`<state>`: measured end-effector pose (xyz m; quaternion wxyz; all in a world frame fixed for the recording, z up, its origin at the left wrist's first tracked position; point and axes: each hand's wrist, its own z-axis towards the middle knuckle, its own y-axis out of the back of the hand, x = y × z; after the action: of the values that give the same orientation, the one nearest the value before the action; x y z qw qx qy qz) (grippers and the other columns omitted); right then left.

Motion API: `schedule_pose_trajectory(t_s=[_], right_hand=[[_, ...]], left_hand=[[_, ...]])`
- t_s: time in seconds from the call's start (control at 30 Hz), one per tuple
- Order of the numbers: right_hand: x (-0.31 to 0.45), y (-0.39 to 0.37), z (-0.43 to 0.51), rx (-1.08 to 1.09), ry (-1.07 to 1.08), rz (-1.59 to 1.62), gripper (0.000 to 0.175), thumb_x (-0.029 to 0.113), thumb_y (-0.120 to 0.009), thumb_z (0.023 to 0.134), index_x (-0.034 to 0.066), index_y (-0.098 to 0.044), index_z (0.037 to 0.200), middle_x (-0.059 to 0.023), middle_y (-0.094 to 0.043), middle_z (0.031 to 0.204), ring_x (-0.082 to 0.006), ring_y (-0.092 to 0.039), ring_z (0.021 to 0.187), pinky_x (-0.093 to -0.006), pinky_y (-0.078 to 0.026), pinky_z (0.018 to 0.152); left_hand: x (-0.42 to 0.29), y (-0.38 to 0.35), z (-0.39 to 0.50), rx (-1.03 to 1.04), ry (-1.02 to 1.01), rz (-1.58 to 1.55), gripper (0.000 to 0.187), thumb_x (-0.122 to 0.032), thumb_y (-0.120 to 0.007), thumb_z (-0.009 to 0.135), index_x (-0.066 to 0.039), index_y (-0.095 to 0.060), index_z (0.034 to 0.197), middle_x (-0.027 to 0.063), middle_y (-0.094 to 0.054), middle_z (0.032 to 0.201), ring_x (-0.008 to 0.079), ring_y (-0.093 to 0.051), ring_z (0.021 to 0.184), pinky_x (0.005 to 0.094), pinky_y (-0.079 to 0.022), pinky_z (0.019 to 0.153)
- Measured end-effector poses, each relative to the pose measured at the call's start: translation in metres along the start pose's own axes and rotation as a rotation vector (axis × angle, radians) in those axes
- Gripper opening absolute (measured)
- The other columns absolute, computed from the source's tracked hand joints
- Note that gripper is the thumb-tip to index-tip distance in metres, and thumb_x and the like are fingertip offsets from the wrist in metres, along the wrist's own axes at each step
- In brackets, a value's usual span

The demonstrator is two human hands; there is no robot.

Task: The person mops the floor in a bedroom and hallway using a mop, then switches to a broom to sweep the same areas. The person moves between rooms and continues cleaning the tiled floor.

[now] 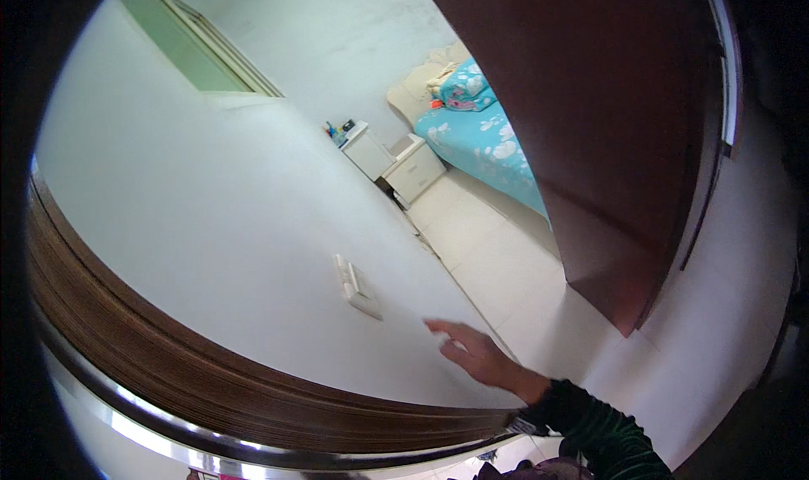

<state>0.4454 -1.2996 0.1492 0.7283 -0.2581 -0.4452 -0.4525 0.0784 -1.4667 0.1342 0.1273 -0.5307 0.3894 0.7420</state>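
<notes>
My right hand (483,357) reaches from a dark green velvety sleeve (588,417) towards the white wall (253,227). Thumb and forefinger are apart, with nothing held between them. A short way beyond the fingertips, a white switch plate (358,288) is fixed to the wall; the hand does not appear to touch it. My left hand is out of view.
A brown door frame (221,391) curves along the lower left. The dark reddish-brown door (600,132) stands open at right. Beyond are the tiled floor (499,259), white bedside cabinets (414,170) and a bed with blue floral bedding (486,145).
</notes>
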Motion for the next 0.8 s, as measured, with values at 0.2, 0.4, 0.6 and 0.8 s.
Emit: schedule_pose_trajectory(t_s=[0.2,0.4,0.6,0.8], right_hand=[[0.030,-0.030,0.113,-0.030,0.185,-0.019,0.056,0.036,-0.037,0.094,-0.0035,-0.029,0.133,-0.0247,-0.033,0.135,-0.0330,-0.032,0.127,-0.0376,-0.026,0.105],[0.031,-0.053,0.123,-0.036,0.272,-0.147,0.058,0.039,-0.033,0.094,-0.0054,-0.030,0.131,-0.0274,-0.029,0.136,-0.0364,-0.030,0.128,-0.0382,-0.025,0.105],[0.027,-0.054,0.126,0.185,-0.005,0.000,0.061,0.039,-0.033,0.095,0.0034,-0.011,0.140,-0.0154,-0.012,0.146,-0.0273,-0.017,0.134,-0.0352,-0.016,0.109],[0.025,-0.058,0.089,0.181,0.118,0.013,0.066,0.041,-0.034,0.094,0.0022,-0.008,0.141,-0.0145,-0.012,0.147,-0.0242,-0.013,0.135,-0.0326,-0.009,0.110]], left_hand=[[0.005,-0.001,-0.005,-0.015,-0.005,-0.015,0.049,-0.040,-0.052,0.086,-0.004,-0.049,0.119,0.0094,-0.056,0.105,0.0183,-0.053,0.093,0.0334,-0.044,0.080],[0.008,-0.007,-0.008,-0.011,-0.033,-0.021,0.050,-0.040,-0.052,0.086,-0.004,-0.048,0.120,0.0102,-0.056,0.107,0.0186,-0.053,0.094,0.0327,-0.043,0.081],[0.003,-0.017,-0.009,0.001,-0.086,-0.021,0.051,-0.040,-0.052,0.086,-0.003,-0.046,0.121,0.0110,-0.055,0.109,0.0190,-0.053,0.096,0.0321,-0.043,0.083],[-0.011,-0.031,-0.012,0.013,-0.140,-0.035,0.052,-0.041,-0.052,0.086,-0.003,-0.045,0.122,0.0118,-0.054,0.111,0.0193,-0.053,0.098,0.0315,-0.043,0.084]])
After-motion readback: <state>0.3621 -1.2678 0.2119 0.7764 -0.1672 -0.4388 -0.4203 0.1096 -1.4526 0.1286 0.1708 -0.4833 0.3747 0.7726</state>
